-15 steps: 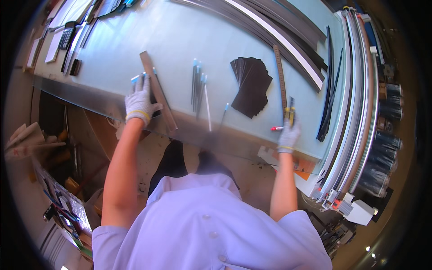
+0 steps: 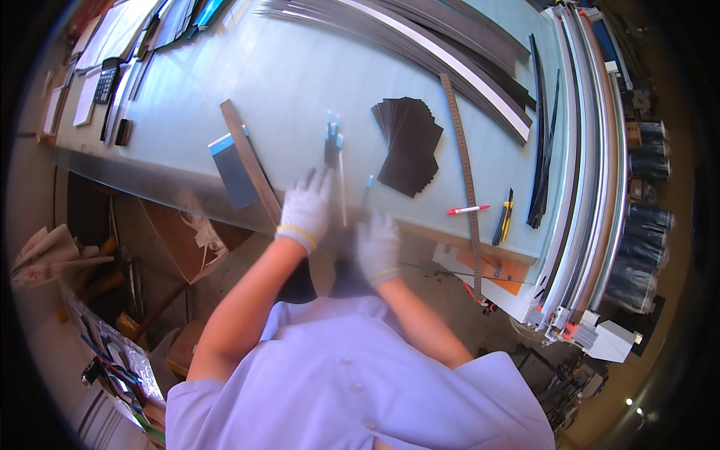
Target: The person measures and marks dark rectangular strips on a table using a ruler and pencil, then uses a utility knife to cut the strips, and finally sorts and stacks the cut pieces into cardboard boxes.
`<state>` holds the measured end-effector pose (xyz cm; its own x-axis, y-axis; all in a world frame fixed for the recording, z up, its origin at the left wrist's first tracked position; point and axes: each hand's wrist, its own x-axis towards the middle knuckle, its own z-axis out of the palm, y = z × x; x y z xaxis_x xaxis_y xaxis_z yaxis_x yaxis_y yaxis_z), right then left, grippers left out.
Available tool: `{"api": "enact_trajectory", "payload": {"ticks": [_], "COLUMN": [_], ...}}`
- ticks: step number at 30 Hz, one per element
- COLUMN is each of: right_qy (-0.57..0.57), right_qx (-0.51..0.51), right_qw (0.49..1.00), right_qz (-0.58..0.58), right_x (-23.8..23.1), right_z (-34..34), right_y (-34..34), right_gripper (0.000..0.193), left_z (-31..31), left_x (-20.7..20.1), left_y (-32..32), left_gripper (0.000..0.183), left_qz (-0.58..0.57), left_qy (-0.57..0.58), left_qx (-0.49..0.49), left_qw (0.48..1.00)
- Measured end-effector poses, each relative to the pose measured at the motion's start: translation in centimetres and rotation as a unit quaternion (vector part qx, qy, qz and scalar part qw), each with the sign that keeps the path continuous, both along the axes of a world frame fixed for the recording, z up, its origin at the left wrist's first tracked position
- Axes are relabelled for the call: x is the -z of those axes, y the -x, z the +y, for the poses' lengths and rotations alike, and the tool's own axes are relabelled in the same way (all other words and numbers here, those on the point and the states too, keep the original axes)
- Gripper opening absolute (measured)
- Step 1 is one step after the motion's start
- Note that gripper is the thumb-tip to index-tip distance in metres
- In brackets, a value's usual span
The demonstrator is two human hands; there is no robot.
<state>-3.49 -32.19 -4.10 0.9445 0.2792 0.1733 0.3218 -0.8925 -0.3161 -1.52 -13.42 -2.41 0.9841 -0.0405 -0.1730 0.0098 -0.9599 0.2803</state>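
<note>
My left hand (image 2: 306, 210), in a white knit glove, reaches over the table's near edge with fingers stretched out. Its fingertips are at the lower ends of several thin dark strips with blue tips (image 2: 332, 150). Beside them lies a narrow white strip (image 2: 343, 187). My right hand (image 2: 379, 244), gloved too, hovers by the near edge below a small blue-tipped piece (image 2: 369, 181); motion smears its fingers. Left of my hands, a brown flat bar (image 2: 245, 150) lies across a dark grey sheet with a blue edge (image 2: 235, 174). A yellow-and-black utility knife (image 2: 504, 217) lies at the right.
A fanned stack of dark cards (image 2: 409, 146) lies mid-table. A long ruler (image 2: 461, 142) passes under a red-and-white pen (image 2: 469, 210) and overhangs the near edge. Long dark strips (image 2: 420, 52) fill the far side. A calculator (image 2: 106, 82) sits far left; a long railed machine (image 2: 592, 172) borders the right.
My right hand has let go of the utility knife and moved left. My left hand has left the bar and sheet and moved right to the blue-tipped strips.
</note>
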Motion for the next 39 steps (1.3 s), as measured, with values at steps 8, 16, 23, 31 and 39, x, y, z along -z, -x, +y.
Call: {"api": "enact_trajectory", "payload": {"ticks": [8,16,23,31,39], "right_qy": [-0.05,-0.071,-0.095,-0.08,-0.133], "right_qx": [0.009,-0.154,-0.275,-0.352,-0.419], "right_qw": [0.998,0.985,0.956,0.932,0.884], "right_qz": [0.039,-0.028,-0.034,0.037,0.16], "right_x": [0.4,1.5,1.4,1.0,-4.9], "right_z": [7.9,7.0,4.3,3.4,6.3], "right_y": [-6.4,-4.9,3.1,9.1,16.5], "right_gripper": [0.03,0.028,0.027,0.015,0.019], "left_z": [0.4,2.3,-4.1,-6.0,0.1], "left_x": [-0.8,4.5,8.9,6.3,15.6], "left_y": [5.6,13.7,12.7,18.1,39.4], "left_gripper": [0.043,0.038,0.036,0.04,0.031], "left_qz": [-0.031,0.277,0.057,0.013,-0.231], "left_qy": [0.287,0.602,0.856,0.851,0.82], "left_qx": [-0.157,-0.439,-0.449,-0.452,-0.474], "left_qw": [0.944,0.607,0.25,0.267,0.222]}}
